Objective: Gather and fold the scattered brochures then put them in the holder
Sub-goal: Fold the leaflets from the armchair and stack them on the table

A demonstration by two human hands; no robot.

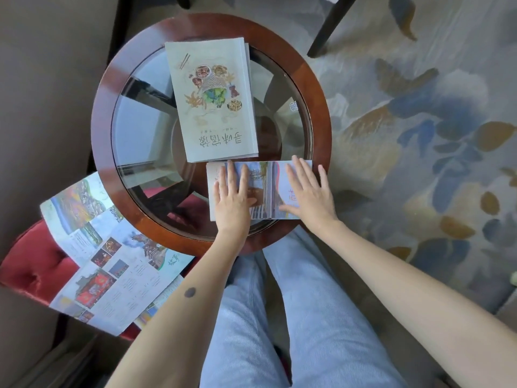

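A partly folded brochure [268,175] with colourful pictures lies at the near edge of the round glass table [212,29]. My left hand [233,194] presses flat on its left half, fingers spread. My right hand [307,189] lies flat on its right half, fingers spread too. Just beyond it a pale folded brochure stack [212,99] with food drawings rests on the glass. An unfolded brochure [109,261] lies spread open on the red seat at the lower left. No holder is in view.
The table has a dark wooden rim around glass. A red cushioned seat [30,264] stands to the left. A dark chair leg [330,26] rises at the upper right. Patterned carpet [419,135] covers the floor on the right. My legs in jeans [293,317] are below the table.
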